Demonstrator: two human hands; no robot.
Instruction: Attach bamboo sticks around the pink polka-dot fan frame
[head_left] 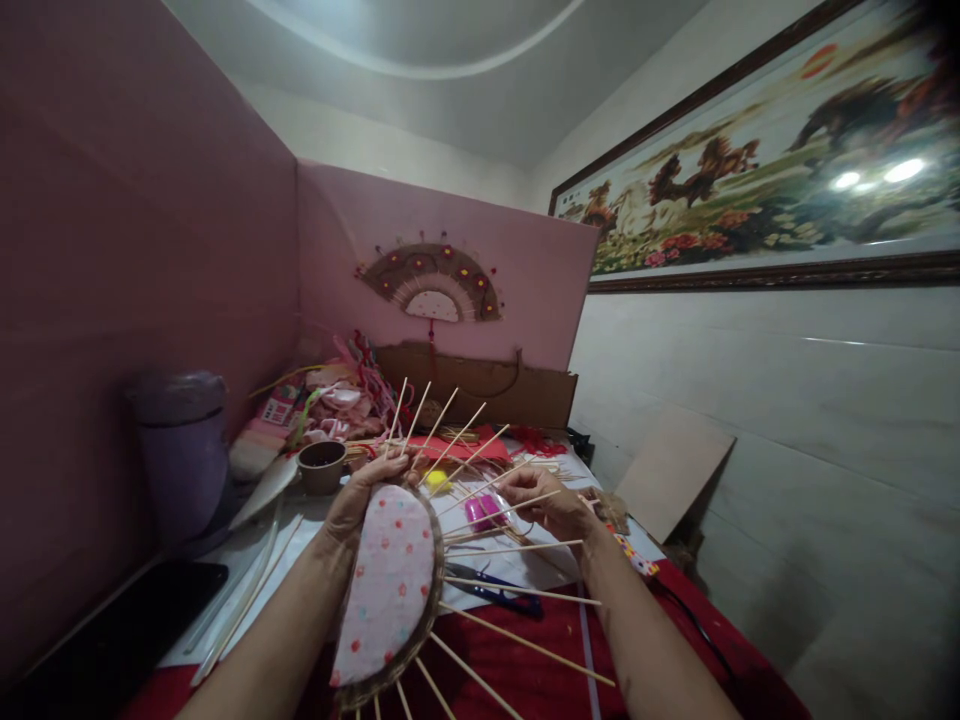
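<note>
My left hand [367,495] is closed on the upper edge of a half-round fan base [394,580], covered in white cloth with small red and blue dots and edged in brown. Thin wooden sticks [517,550] spread out from its curved rim. My right hand [547,500] is on the right side of the fan, fingers pinched together at the outer part of one wooden stick. Under the sticks lie dark blue-handled scissors [495,590], a packet with bright pink contents [486,512] and a small yellow lump [437,482].
A finished-looking brown fan with flowers [427,280] hangs on the pink board [510,240]. A purple tumbler [184,460], a brown cup [322,468] and a dark phone-like slab [127,630] stand or lie left. Craft scraps [337,400] are heaped behind; red cloth [720,640] covers the front.
</note>
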